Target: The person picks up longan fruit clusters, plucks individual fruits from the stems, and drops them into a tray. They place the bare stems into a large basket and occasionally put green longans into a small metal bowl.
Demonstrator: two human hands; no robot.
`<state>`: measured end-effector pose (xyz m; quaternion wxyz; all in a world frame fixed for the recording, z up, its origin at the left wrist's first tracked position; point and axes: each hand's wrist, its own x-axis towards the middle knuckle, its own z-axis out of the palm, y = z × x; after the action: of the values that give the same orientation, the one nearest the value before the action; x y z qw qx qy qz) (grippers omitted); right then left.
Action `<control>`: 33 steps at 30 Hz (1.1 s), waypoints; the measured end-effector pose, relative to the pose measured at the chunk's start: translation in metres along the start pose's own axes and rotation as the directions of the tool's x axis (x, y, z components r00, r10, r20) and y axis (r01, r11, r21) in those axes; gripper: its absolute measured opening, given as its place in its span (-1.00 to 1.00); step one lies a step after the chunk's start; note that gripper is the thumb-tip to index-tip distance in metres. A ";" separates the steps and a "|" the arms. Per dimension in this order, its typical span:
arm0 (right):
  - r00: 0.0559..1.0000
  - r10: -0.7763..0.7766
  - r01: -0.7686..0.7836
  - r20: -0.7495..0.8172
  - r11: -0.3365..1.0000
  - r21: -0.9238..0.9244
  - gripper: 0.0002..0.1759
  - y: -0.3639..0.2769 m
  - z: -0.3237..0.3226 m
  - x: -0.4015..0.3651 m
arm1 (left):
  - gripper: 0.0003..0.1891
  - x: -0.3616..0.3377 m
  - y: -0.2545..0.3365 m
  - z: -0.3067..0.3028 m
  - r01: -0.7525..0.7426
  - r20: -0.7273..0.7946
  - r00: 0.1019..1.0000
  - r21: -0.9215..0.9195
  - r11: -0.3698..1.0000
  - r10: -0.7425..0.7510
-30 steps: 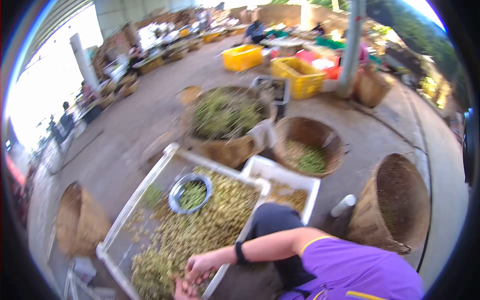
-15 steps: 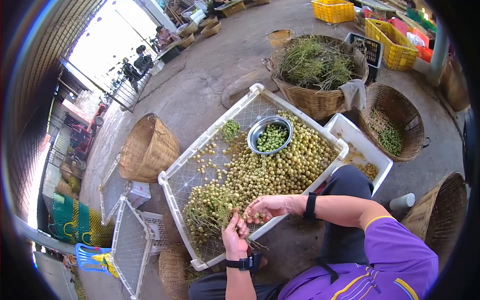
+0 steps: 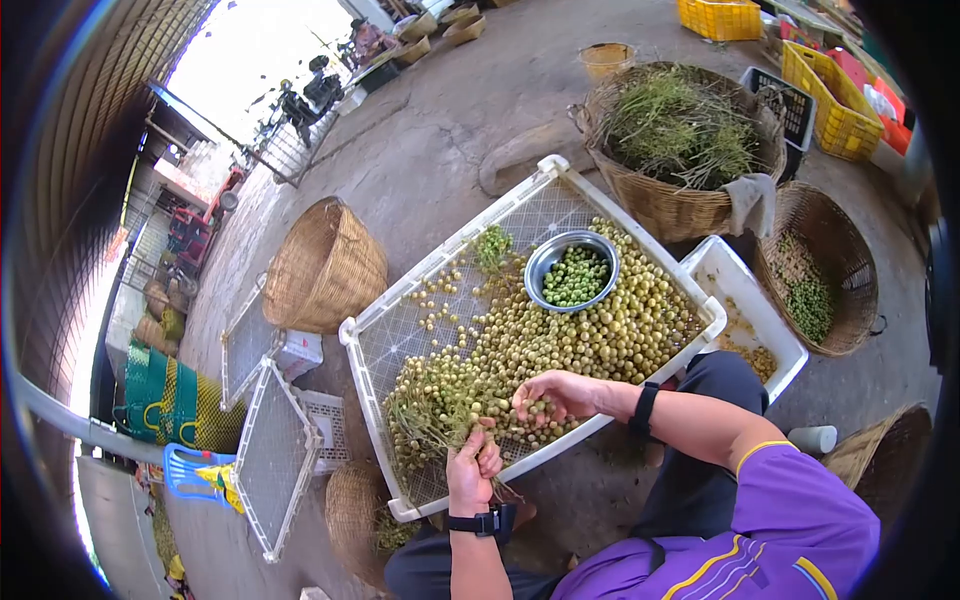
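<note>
My left hand is closed around the stems of a fruit bunch, thin green-brown twigs bearing small round yellow-brown fruits. The bunch rests on the near left part of a white mesh tray. To its right, my right hand hovers low over the tray, apart from the bunch, its fingers curled about a few loose fruits. A broad pile of the same fruits covers much of the mesh. Among them sits a metal bowl of smaller green fruits. A green sprig lies left of the bowl.
Behind the tray stands a wicker basket heaped with bare stems. On the right are a white box and a basket with green fruits. An upright wicker basket and mesh frames stand left.
My right hand has drawn away from the bunch toward the right, over the pile. My left hand keeps its hold on the stems. The whole view has shifted slightly.
</note>
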<state>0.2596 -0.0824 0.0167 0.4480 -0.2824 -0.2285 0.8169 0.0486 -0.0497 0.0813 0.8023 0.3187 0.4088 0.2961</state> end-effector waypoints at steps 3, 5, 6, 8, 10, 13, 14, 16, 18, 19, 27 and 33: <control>0.999 -0.029 0.030 0.016 0.999 -0.018 -0.67 -0.001 0.005 -0.006 | -0.79 -0.008 -0.007 -0.005 0.089 0.082 0.993 0.015 0.996 -0.090; 1.000 -0.013 0.013 -0.006 0.999 -0.037 -0.68 -0.002 0.016 -0.012 | -0.80 -0.010 -0.015 -0.004 0.138 0.118 0.983 0.012 0.990 -0.139; 1.000 0.004 -0.004 -0.003 0.999 -0.038 -0.70 -0.001 0.018 -0.013 | -0.80 -0.011 -0.020 -0.002 0.162 0.146 0.976 0.019 0.987 -0.163; 1.000 0.026 -0.026 -0.004 0.999 -0.036 -0.71 0.004 0.018 -0.013 | -0.81 -0.010 -0.030 -0.002 0.186 0.132 0.974 0.011 0.983 -0.185; 0.999 0.033 -0.037 -0.025 0.987 -0.158 -0.75 0.011 0.012 -0.009 | -0.81 -0.011 -0.036 0.000 0.219 0.126 0.967 0.015 0.976 -0.219; 0.999 0.005 -0.013 -0.050 0.987 -0.159 -0.77 0.014 0.008 -0.008 | -0.80 -0.013 -0.038 0.002 0.235 0.130 0.964 -0.001 0.972 -0.233; 0.999 0.004 -0.010 -0.043 0.991 -0.134 -0.76 0.014 0.008 -0.008 | -0.80 -0.014 -0.038 0.000 0.236 0.135 0.963 0.004 0.972 -0.235; 0.999 0.015 -0.017 -0.041 0.998 -0.064 -0.75 0.012 0.010 -0.012 | -0.80 -0.016 -0.037 -0.006 0.242 0.132 0.962 -0.020 0.970 -0.237; 0.999 0.029 -0.029 -0.036 1.000 0.003 -0.73 0.011 0.015 -0.015 | -0.80 -0.019 -0.035 -0.008 0.244 0.148 0.960 -0.017 0.970 -0.239; 0.999 0.035 -0.034 -0.024 0.998 0.053 -0.72 0.011 0.017 -0.017 | -0.80 -0.020 -0.034 -0.010 0.247 0.159 0.957 -0.014 0.969 -0.242; 0.997 0.066 -0.074 0.035 0.937 0.341 -0.73 0.018 0.021 -0.016 | -0.80 -0.024 -0.028 -0.027 0.189 0.134 0.973 -0.018 0.982 -0.185; 0.997 0.005 -0.011 -0.072 0.996 -0.092 -0.63 0.012 0.049 -0.020 | -0.81 -0.029 -0.020 -0.040 0.158 0.115 0.981 -0.033 0.987 -0.153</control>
<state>0.2287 -0.1109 0.0503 0.4392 -0.3329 -0.2485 0.7966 0.0048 -0.0721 0.0613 0.8512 0.2851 0.3804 0.2226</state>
